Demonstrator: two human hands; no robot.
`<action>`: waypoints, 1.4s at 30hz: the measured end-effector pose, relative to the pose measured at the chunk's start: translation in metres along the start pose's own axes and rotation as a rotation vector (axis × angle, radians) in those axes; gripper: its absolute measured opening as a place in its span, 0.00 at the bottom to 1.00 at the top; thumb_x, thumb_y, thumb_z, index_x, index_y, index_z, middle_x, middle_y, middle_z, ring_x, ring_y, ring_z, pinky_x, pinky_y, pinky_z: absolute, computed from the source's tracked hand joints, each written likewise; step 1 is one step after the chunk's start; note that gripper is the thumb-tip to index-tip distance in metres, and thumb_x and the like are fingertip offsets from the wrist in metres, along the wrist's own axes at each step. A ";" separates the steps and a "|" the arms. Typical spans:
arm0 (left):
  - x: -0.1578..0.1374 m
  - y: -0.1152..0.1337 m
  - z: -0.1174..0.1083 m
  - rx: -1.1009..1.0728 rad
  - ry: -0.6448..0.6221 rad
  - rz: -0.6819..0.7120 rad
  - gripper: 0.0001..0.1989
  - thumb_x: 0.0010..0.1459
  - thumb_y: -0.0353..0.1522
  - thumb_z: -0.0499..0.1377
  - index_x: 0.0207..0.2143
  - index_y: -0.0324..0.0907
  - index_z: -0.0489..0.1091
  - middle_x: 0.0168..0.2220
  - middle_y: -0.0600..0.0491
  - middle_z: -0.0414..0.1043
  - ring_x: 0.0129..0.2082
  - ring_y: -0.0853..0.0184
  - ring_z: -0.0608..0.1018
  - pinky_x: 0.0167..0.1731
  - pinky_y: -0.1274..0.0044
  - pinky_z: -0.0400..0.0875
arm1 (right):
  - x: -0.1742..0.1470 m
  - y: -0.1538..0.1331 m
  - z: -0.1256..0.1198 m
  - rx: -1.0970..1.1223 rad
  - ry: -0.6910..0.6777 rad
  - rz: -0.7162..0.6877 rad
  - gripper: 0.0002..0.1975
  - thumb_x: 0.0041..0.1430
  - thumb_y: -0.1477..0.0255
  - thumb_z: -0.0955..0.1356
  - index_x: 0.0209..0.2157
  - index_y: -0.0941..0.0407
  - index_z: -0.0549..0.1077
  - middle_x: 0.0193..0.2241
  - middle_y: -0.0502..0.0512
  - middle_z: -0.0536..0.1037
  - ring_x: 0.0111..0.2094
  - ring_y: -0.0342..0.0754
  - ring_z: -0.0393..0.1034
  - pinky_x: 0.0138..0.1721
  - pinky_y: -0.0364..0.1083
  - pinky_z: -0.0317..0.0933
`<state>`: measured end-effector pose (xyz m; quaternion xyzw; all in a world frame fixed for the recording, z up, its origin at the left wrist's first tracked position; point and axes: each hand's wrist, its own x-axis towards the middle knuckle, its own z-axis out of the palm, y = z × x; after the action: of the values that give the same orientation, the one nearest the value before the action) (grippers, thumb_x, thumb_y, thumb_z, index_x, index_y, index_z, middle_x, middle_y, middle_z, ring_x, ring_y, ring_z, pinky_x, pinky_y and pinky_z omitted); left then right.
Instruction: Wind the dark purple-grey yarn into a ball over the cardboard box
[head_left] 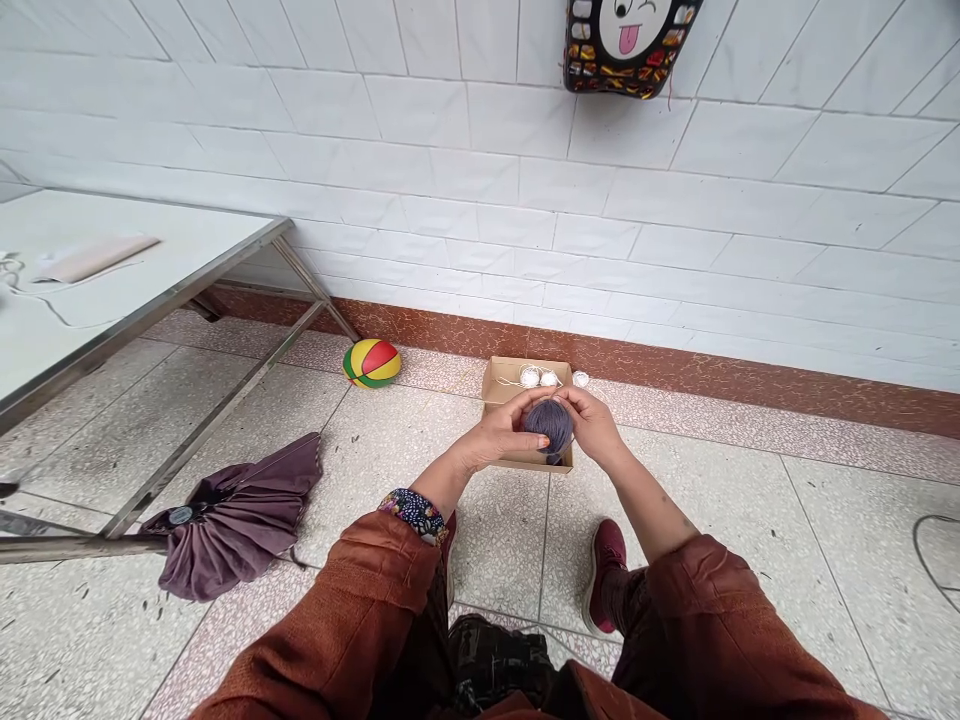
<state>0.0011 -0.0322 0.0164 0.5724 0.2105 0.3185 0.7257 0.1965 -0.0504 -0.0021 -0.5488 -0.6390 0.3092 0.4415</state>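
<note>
A ball of dark purple-grey yarn point(548, 424) is held up above a shallow cardboard box point(501, 372) on the floor. My left hand point(504, 432) closes round its left side, with the thumb lying across the front. At the upper right of the ball, the fingers of my right hand point(589, 420) are pinched together; what they grip, perhaps a strand, is too small to make out. Small white yarn balls point(530, 377) sit at the back of the box, and another white ball point(580, 379) is at its back right corner. A dark bit shows under the held ball, partly hidden.
A metal-framed table point(225, 255) stands on the left. A folded purple umbrella point(247, 520) lies by its leg, and a colourful ball point(372, 363) rests near the wall. A black basket point(626, 80) hangs on the tiled wall. A dark cable point(921, 550) is at far right.
</note>
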 end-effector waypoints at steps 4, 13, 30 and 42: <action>0.002 0.000 -0.002 -0.098 0.157 -0.003 0.31 0.46 0.35 0.73 0.53 0.44 0.72 0.54 0.45 0.73 0.55 0.56 0.74 0.57 0.65 0.64 | -0.004 0.003 0.011 -0.055 -0.074 0.012 0.07 0.61 0.72 0.64 0.34 0.54 0.75 0.33 0.53 0.79 0.36 0.50 0.72 0.39 0.47 0.64; 0.009 -0.003 -0.015 0.169 0.475 0.024 0.27 0.49 0.38 0.69 0.50 0.41 0.70 0.47 0.49 0.74 0.48 0.61 0.75 0.54 0.66 0.67 | -0.014 -0.018 0.010 -0.078 -0.291 -0.206 0.11 0.68 0.65 0.64 0.34 0.54 0.74 0.30 0.51 0.75 0.31 0.46 0.68 0.37 0.46 0.64; -0.005 -0.001 0.008 -0.029 0.103 -0.223 0.27 0.52 0.36 0.62 0.57 0.51 0.67 0.49 0.49 0.68 0.39 0.65 0.74 0.29 0.78 0.67 | 0.002 -0.005 -0.005 -0.093 0.084 -0.171 0.12 0.66 0.61 0.66 0.32 0.52 0.74 0.32 0.55 0.75 0.35 0.52 0.69 0.39 0.49 0.64; -0.004 0.003 0.009 -0.350 0.061 -0.131 0.27 0.52 0.34 0.60 0.56 0.46 0.66 0.48 0.48 0.70 0.36 0.66 0.75 0.28 0.78 0.69 | 0.001 0.001 0.010 0.008 -0.032 0.059 0.11 0.64 0.67 0.62 0.35 0.54 0.75 0.31 0.52 0.77 0.33 0.49 0.70 0.35 0.45 0.62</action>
<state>0.0039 -0.0409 0.0219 0.4125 0.2107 0.3193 0.8267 0.1881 -0.0481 -0.0074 -0.5606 -0.6282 0.3333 0.4242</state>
